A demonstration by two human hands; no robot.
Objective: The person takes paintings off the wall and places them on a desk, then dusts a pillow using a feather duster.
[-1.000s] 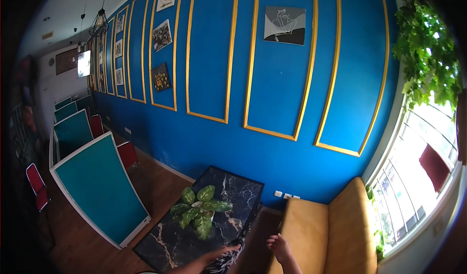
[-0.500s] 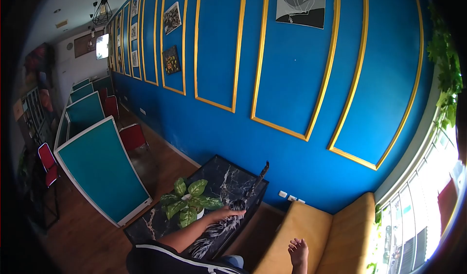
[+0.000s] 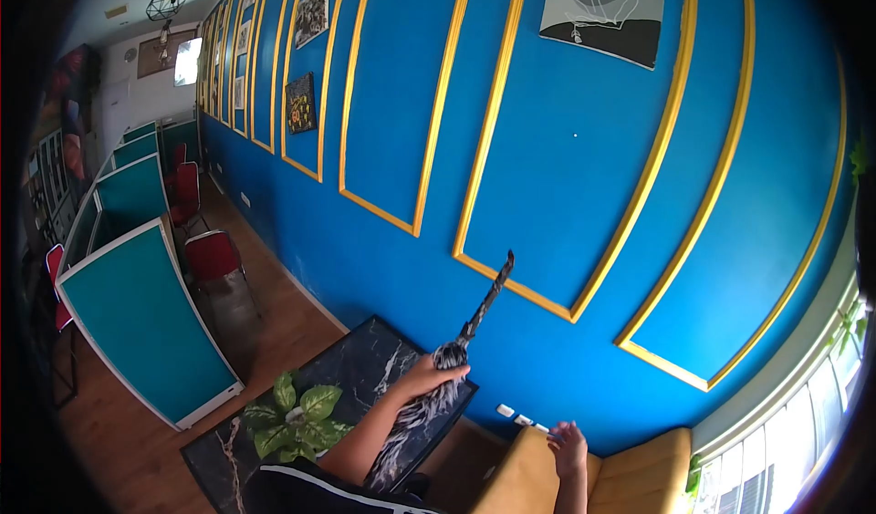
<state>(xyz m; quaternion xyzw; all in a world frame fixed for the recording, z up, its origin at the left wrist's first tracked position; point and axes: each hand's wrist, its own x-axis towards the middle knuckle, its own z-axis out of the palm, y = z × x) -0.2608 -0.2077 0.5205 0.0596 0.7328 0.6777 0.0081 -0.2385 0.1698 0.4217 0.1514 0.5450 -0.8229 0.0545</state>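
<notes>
A feather duster (image 3: 401, 436) with black-and-white feathers and a dark handle is in my left hand (image 3: 431, 377), whose fingers wrap around it where the feathers meet the handle. The handle slants up and away, its tip in front of the blue wall (image 3: 392, 277). The feathers hang back toward me over the black marble-look table (image 3: 370, 359). My right hand (image 3: 568, 447) is raised above the yellow bench, fingers loosely bent and apart, holding nothing.
A leafy green plant (image 3: 292, 418) stands on the table beside my left forearm. Teal partitions (image 3: 146, 332) and red chairs (image 3: 214, 257) line the left side. A yellow bench (image 3: 639, 477) sits by the bright window at right. White sockets (image 3: 505, 411) are low on the wall.
My left hand has lifted the feather duster, so its handle now reaches higher across the wall. My right hand has come up slightly. The view has shifted to the right.
</notes>
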